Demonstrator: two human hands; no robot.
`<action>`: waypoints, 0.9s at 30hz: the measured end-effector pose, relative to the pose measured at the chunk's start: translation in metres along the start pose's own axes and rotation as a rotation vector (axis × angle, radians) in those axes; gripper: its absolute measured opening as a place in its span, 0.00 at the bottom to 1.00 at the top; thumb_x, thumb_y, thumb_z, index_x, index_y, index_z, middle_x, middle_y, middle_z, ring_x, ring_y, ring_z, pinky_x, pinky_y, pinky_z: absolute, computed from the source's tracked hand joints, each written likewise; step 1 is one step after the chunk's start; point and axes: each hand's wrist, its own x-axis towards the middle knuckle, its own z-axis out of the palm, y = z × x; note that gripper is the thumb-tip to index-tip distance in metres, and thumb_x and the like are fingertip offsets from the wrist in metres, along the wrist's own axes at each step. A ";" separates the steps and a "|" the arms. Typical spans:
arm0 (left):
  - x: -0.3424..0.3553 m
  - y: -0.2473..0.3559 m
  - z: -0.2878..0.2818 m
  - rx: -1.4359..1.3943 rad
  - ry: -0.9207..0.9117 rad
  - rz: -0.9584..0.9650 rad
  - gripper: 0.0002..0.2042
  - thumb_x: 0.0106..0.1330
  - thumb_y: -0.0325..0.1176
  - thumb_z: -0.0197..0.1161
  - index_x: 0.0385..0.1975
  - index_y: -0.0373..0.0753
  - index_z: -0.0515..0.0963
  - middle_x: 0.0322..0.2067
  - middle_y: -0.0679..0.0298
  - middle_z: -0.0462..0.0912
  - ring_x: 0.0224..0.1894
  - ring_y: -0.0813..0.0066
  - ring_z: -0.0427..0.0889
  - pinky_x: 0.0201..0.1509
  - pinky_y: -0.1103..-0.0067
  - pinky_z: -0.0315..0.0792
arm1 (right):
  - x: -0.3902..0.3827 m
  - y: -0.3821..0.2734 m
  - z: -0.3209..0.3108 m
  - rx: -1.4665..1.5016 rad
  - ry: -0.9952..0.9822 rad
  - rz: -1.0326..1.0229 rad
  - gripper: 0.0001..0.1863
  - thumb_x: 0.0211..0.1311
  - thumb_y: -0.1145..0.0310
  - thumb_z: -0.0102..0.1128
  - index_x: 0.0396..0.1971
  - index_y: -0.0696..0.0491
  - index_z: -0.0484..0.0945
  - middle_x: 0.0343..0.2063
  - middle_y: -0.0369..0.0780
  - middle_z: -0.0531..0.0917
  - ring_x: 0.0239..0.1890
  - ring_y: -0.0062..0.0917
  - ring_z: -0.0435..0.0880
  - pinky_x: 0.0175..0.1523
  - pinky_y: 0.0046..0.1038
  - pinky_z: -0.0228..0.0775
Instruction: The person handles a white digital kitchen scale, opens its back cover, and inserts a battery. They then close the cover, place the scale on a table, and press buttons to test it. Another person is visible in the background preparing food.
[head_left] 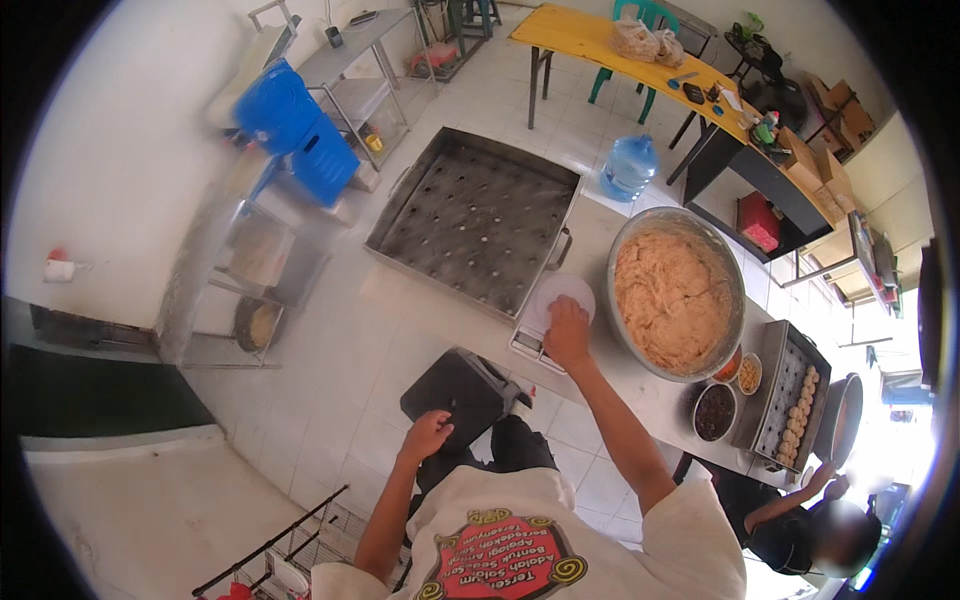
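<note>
My right hand [568, 328] reaches over a small white kitchen scale [533, 345], its bent fingers together at the pale round plate [549, 291] on top. What its fingertips hold, if anything, is hidden. Loosely curled and with nothing visible in it, my left hand [429, 436] hovers beside a dark boxy thing [455, 395] in front of my legs. Right of the scale stands a big metal bowl [742, 312] of pinkish-tan dough or minced mixture [675, 290]. Left of it lies a large metal tray [480, 215] with rows of holes and side handles.
Small bowls with dark bits [714, 412] and chopped yellow pieces [750, 373] sit near a second tray [763, 437] holding several dough balls [798, 420]. A co-worker [800, 530] reaches to another bowl [847, 420]. Beyond are a water jug [629, 167] and yellow table [570, 38].
</note>
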 end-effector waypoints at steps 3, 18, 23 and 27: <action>-0.007 -0.007 0.003 0.040 0.024 -0.031 0.18 0.64 0.35 0.69 0.51 0.33 0.79 0.43 0.54 0.85 0.39 0.65 0.86 0.45 0.72 0.79 | 0.008 -0.008 -0.019 0.081 -0.038 0.029 0.26 0.47 0.76 0.61 0.51 0.54 0.70 0.53 0.47 0.73 0.59 0.44 0.71 0.58 0.48 0.66; -0.002 -0.049 -0.009 0.108 0.002 -0.097 0.18 0.63 0.39 0.68 0.49 0.38 0.80 0.44 0.53 0.86 0.47 0.57 0.86 0.50 0.67 0.79 | -0.032 -0.024 -0.032 -0.075 0.092 -0.054 0.22 0.49 0.77 0.58 0.48 0.56 0.72 0.63 0.50 0.69 0.67 0.46 0.65 0.67 0.50 0.58; 0.002 -0.047 -0.014 0.112 -0.018 -0.102 0.18 0.63 0.39 0.68 0.48 0.36 0.80 0.44 0.53 0.86 0.46 0.56 0.86 0.50 0.66 0.79 | -0.007 -0.011 -0.032 0.004 -0.214 0.082 0.20 0.50 0.77 0.57 0.46 0.55 0.72 0.58 0.50 0.73 0.64 0.46 0.68 0.67 0.49 0.57; 0.009 -0.048 -0.013 0.076 0.010 -0.077 0.18 0.63 0.40 0.68 0.48 0.35 0.80 0.43 0.53 0.86 0.45 0.56 0.86 0.49 0.66 0.79 | -0.022 -0.003 -0.039 0.133 0.034 0.084 0.20 0.51 0.77 0.57 0.46 0.55 0.71 0.54 0.48 0.74 0.60 0.46 0.70 0.64 0.49 0.60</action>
